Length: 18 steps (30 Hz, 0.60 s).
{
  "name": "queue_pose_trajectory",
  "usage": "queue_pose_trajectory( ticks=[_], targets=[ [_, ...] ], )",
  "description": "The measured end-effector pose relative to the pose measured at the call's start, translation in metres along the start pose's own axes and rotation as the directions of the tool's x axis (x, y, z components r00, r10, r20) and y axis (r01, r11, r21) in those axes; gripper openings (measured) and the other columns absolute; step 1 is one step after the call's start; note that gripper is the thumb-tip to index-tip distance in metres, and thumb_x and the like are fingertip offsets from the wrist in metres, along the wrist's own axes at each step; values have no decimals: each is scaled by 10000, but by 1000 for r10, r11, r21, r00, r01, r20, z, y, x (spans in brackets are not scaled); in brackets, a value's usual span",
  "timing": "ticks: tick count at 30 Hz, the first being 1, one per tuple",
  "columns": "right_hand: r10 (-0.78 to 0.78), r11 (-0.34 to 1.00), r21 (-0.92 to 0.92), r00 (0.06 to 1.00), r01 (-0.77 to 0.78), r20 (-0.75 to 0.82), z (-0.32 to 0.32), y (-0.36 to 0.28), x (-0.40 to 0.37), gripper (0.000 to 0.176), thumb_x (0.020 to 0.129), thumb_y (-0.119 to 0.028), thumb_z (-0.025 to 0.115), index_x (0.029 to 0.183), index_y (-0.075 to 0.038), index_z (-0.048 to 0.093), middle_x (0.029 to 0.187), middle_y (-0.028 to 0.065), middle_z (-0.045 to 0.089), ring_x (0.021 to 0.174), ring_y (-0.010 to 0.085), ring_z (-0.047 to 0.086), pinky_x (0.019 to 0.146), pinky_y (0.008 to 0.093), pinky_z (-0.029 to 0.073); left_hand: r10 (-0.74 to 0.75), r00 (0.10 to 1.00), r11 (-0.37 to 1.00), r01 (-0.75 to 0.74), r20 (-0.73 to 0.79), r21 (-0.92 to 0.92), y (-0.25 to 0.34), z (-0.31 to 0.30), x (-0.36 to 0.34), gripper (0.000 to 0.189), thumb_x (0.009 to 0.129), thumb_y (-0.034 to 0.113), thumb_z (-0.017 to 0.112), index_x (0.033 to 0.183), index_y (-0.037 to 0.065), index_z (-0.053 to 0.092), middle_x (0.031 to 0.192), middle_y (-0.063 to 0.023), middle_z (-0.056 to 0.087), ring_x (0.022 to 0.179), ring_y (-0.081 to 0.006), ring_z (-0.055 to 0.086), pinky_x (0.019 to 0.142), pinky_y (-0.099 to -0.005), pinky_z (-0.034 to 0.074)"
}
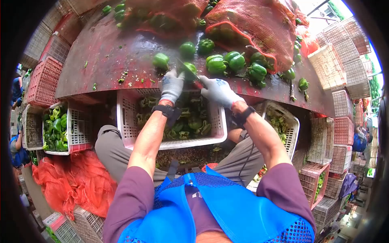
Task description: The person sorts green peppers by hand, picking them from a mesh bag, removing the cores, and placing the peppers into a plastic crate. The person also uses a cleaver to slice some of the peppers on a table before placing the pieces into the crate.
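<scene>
My left hand [172,86], in a grey-white glove, is closed on a green bell pepper [189,68] at the table's near edge. My gloved right hand [219,90] grips a knife [197,77], its blade slanting across the front of that pepper; motion blurs the exact contact. Just beyond my hands lie loose bell peppers, among them one on the left [161,61] and a row on the right [216,64]. Below my wrists a white plastic crate [221,125] holds green peppers and pepper pieces, partly hidden by my forearms.
Red mesh sacks [251,28] of peppers rest on the stained table [105,52]. A second white crate [295,135] with green scraps stands right of my knee. At left are a crate of peppers [55,129] and red netting [77,178]. Stacked crates [340,73] line the right.
</scene>
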State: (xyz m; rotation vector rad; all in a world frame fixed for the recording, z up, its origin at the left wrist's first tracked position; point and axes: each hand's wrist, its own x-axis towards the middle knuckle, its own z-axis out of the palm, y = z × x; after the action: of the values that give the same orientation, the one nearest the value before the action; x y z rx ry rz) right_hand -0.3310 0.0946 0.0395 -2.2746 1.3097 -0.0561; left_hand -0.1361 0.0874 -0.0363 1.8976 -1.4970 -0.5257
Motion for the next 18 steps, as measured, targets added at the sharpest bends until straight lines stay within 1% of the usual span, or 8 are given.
queue_pose_trajectory(
  ticks=[1,6,10,12,13,14,17,18],
  targets=[
    [32,999,-14,999,-32,21,4,2,10,404,861,-192,550,1232,-34,556,974,223,690,959,397,663,834,481,504,-43,997,999,43,60,7,10,4,-4,394,894,366,661,1108,35,650,1058,-219,681,1021,-397,643,858,-478,499],
    [181,983,-9,969,-182,167,3,-9,34,388,875,-215,538,1192,6,570,1045,253,684,1025,410,650,891,493,489,-74,997,989,73,8,127,1,28,9,395,880,358,669,1127,52,628,1060,-235,675,1014,-401,649,855,-495,504],
    [80,990,111,996,-82,26,-5,7,9,431,870,-229,539,1241,-12,558,1056,258,678,1042,411,642,901,490,487,-40,999,999,40,5,-22,-5,28,6,335,882,293,676,1122,62,643,1057,-223,678,1034,-402,635,863,-491,496],
    [86,991,113,988,-71,-132,-12,0,-31,510,865,-251,543,1329,-40,527,1043,246,684,1020,409,651,885,484,494,11,996,997,-5,-84,74,-2,30,-1,386,876,287,687,1203,93,622,1130,-186,649,1037,-390,630,849,-479,507],
    [149,977,178,968,-113,-201,-16,3,-47,523,864,-253,544,1343,-45,519,1034,241,687,1004,407,657,876,479,500,39,990,988,-18,-139,151,8,25,-4,410,872,289,692,1228,102,611,1155,-169,635,1034,-386,629,845,-471,513],
    [213,958,246,940,-147,-266,-21,8,-61,537,863,-256,546,1358,-50,512,1025,236,691,988,404,663,866,475,505,166,966,974,-129,-198,188,25,16,-7,449,860,288,701,1257,111,588,1188,-140,608,1012,-383,633,839,-458,524],
    [416,866,446,821,-226,-390,-22,36,-82,555,857,-260,551,1380,-80,507,985,215,704,931,385,683,838,452,525,527,841,842,-498,-123,206,75,9,10,439,862,278,692,1263,134,587,1187,-129,615,1018,-372,634,847,-455,525],
    [444,859,438,809,-263,-385,-27,36,-91,539,856,-259,551,1371,-99,522,971,201,707,916,373,688,836,444,526,526,850,836,-514,-14,193,85,20,22,429,866,275,684,1267,154,591,1215,-123,611,1031,-364,634,857,-453,522]
  ],
)
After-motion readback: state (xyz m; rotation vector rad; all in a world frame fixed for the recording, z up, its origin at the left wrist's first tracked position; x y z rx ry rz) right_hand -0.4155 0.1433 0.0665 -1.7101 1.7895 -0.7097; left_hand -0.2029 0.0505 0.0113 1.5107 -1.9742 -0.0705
